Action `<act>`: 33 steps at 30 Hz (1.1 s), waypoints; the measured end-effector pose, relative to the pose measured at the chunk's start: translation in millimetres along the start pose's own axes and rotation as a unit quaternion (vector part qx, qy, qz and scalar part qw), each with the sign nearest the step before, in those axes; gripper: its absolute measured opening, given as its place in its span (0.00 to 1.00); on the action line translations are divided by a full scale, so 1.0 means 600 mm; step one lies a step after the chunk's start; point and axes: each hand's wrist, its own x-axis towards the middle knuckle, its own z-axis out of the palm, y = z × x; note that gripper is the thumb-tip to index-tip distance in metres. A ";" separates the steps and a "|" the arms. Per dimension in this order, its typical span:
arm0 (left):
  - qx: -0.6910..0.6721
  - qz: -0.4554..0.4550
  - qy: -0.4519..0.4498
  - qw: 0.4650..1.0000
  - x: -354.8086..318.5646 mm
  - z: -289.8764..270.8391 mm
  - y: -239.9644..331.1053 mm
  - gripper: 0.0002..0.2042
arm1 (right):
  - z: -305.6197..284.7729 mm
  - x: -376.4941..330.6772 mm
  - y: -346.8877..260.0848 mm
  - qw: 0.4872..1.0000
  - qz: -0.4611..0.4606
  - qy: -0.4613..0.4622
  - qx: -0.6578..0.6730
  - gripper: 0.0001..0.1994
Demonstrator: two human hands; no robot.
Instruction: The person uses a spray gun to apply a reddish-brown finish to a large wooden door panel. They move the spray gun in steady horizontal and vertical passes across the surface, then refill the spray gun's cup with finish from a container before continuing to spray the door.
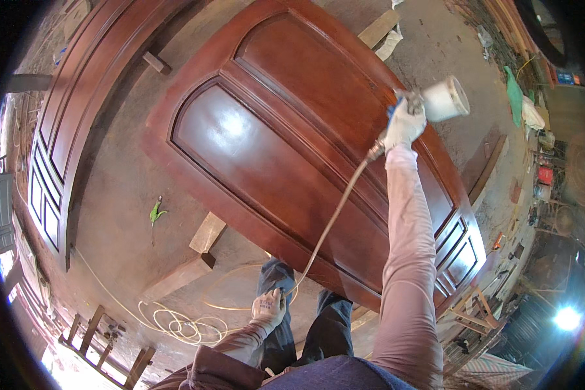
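Observation:
A large reddish-brown panelled wooden door (325,84) lies flat in front of me, its finish glossy in places. My right hand (406,123), in a whitish glove, is closed around a paint spray gun (413,99) over the door's right edge. The gun's white cup (445,101) points away to the right. An air hose (337,218) runs from the gun's handle back across the door toward my legs. Low by my thigh, my gloved left hand (268,308) is closed on that hose.
Another brown door (78,110) stretches along the left. Wooden blocks (208,233) lie under and beside the near door. Coiled hose (188,328) rests on the floor at lower left, near a small green tool (156,211). Clutter and a bright lamp (567,318) are at the right.

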 end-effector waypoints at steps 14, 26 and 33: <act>0.029 0.044 0.099 0.994 0.037 -0.061 -0.011 0.10 | 0.309 0.082 -0.191 0.995 -0.031 -0.055 0.075 0.07; 0.047 -0.014 0.047 0.998 0.005 -0.017 -0.014 0.14 | 0.228 0.088 -0.087 0.960 0.108 0.034 0.256 0.07; 0.078 0.014 0.072 0.994 -0.032 0.060 0.020 0.14 | -0.129 0.081 0.031 0.979 0.117 0.045 0.164 0.05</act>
